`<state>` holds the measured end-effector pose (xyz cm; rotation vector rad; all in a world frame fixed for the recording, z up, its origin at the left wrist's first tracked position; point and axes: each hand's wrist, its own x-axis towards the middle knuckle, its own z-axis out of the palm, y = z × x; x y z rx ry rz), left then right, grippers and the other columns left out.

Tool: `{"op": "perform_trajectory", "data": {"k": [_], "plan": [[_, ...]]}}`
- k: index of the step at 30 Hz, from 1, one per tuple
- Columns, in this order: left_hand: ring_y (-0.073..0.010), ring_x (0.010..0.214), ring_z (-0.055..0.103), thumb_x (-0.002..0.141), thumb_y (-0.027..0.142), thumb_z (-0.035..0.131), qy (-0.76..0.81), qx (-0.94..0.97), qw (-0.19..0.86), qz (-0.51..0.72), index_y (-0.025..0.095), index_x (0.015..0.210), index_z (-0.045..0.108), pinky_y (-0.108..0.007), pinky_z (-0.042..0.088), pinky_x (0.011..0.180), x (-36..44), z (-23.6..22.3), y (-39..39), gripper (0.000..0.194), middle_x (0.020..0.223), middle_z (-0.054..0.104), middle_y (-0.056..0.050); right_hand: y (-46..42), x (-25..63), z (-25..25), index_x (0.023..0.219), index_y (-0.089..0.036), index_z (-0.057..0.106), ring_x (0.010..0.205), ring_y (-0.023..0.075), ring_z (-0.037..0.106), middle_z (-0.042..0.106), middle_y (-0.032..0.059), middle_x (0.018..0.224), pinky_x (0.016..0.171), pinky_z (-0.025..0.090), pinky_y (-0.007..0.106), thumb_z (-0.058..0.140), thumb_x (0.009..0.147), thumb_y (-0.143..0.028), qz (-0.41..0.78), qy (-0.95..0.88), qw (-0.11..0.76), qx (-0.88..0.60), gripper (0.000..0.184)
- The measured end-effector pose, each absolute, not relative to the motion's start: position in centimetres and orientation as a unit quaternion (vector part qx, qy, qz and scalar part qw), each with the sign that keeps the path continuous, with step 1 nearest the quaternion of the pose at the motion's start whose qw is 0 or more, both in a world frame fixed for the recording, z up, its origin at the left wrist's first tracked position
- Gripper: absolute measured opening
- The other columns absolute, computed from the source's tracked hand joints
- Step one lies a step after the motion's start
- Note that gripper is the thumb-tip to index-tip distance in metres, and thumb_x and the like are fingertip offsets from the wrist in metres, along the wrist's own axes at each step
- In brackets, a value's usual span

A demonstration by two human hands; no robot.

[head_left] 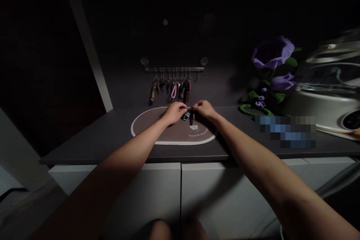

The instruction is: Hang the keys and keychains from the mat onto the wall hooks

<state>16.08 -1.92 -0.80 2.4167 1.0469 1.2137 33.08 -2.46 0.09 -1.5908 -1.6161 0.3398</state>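
Both my hands meet above an oval brown mat [146, 129] on a dark countertop. My left hand [174, 111] is closed on a small dark car key fob [185, 116]. My right hand [204, 108] pinches the key ring [191, 108] that joins it, and a small dark tag [192, 119] dangles beneath. On the wall just behind them, a metal rail [174, 69] carries several hanging keys and key chains [172, 88], one with a pink loop.
Purple artificial flowers [272, 58] with a green coil [254, 111] stand at the right. A white appliance with a clear lid [329, 90] sits at the far right. White cabinet doors [180, 191] run below the dark countertop [84, 135].
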Motion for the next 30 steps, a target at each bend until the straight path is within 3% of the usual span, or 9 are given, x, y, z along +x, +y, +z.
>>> {"op": "perform_trajectory", "data": {"k": [6,12,16,21,30], "plan": [[-0.0145,0.080,0.058,0.075,0.019,0.056,0.337,0.827,0.116,0.434,0.015,0.086,0.066,-0.026,0.045,0.077,16.2,-0.5,-2.2,0.016,0.088,0.065,-0.006,-3.7,32.2,1.0,0.055,-0.015,0.053,0.043,0.0071,0.039,0.047,-0.0040,0.044,0.046,0.032,0.022,0.064,0.060,-0.027,0.330,-0.565,0.562,-0.506,0.017],[-0.0155,0.084,0.058,0.077,0.021,0.055,0.318,0.815,0.130,0.466,0.014,0.091,0.066,-0.027,0.045,0.078,16.4,-0.1,-2.6,0.019,0.093,0.066,-0.008,-5.4,31.1,2.2,0.067,-0.013,0.060,0.046,0.0097,0.047,0.058,0.0016,0.056,0.046,0.036,0.023,0.064,0.064,-0.024,0.492,-0.519,0.572,-0.401,0.012],[-0.0158,0.085,0.059,0.077,0.027,0.056,0.312,0.803,0.141,0.487,0.012,0.095,0.065,-0.027,0.045,0.078,16.4,0.2,-2.8,0.025,0.095,0.066,-0.009,-5.7,30.8,2.2,0.070,-0.013,0.062,0.058,0.0106,0.054,0.063,0.0044,0.065,0.060,0.043,0.023,0.064,0.068,-0.025,0.519,-0.516,0.569,-0.375,0.012],[-0.0145,0.075,0.059,0.075,0.032,0.058,0.310,0.791,0.187,0.494,0.012,0.089,0.066,-0.025,0.045,0.071,16.4,0.4,-2.8,0.025,0.085,0.068,-0.006,-5.6,30.8,2.1,0.075,-0.015,0.063,0.070,0.0130,0.059,0.067,0.0065,0.078,0.068,0.045,0.025,0.057,0.075,-0.032,0.526,-0.528,0.556,-0.368,0.018],[-0.0148,0.071,0.061,0.070,0.024,0.063,0.323,0.722,0.322,0.520,0.011,0.082,0.067,-0.026,0.046,0.069,16.3,0.7,-2.7,0.018,0.078,0.069,-0.007,-5.3,31.0,1.6,0.076,-0.015,0.067,0.071,0.0123,0.059,0.067,0.0050,0.078,0.073,0.044,0.026,0.066,0.065,-0.022,0.500,-0.560,0.562,-0.347,0.014]]}}
